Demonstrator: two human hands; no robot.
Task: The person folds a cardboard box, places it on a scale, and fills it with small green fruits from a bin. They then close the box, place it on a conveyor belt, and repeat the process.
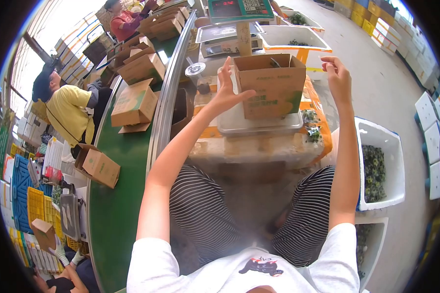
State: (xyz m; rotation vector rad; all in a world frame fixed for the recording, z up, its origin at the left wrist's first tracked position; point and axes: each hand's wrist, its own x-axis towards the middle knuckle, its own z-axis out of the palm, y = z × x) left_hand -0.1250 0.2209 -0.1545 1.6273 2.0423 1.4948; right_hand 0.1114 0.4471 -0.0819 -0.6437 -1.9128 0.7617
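A cardboard box with green print stands upright, flaps up, on the metal pan of a scale in front of me. My left hand is at the box's left side, fingers spread, the thumb overlapping its front edge in this view. To the right of the box my right hand is raised apart from it, fingers loosely bent and nothing seen in them. The scale's display with red digits rises behind the box. Inside the box, the contents are mostly hidden.
On the left runs a green conveyor carrying several cardboard boxes. A lidded cup is left of the scale. White foam bins with small dark green produce stand at right. A person in yellow works across the conveyor.
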